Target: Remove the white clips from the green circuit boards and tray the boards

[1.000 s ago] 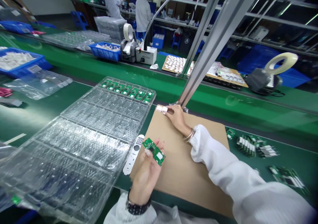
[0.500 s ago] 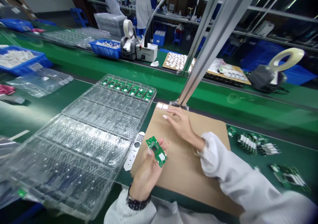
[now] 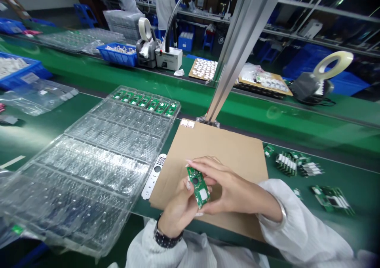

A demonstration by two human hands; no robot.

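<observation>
My left hand (image 3: 177,208) grips a small green circuit board (image 3: 198,185) over the near part of a brown cardboard sheet (image 3: 225,149). My right hand (image 3: 230,189) has come in beside it, fingers curled round the board's far edge and touching it. Two small white pieces (image 3: 187,122) lie at the cardboard's far left corner. A white remote-control faceplate (image 3: 153,175) lies just left of the cardboard. A long clear plastic tray (image 3: 97,157) stretches to the left, with a row of green boards (image 3: 145,101) in its far end.
A slanted metal post (image 3: 234,50) rises from the cardboard's far edge. Loose green boards (image 3: 297,167) lie at the right. Beyond the green belt stand a tape dispenser (image 3: 145,42), blue bins (image 3: 117,54) and a ring lamp (image 3: 323,74). People in white work at the back.
My right hand left the white pieces at the cardboard's far corner and drew back to join my left hand on the green board, which shifted slightly right.
</observation>
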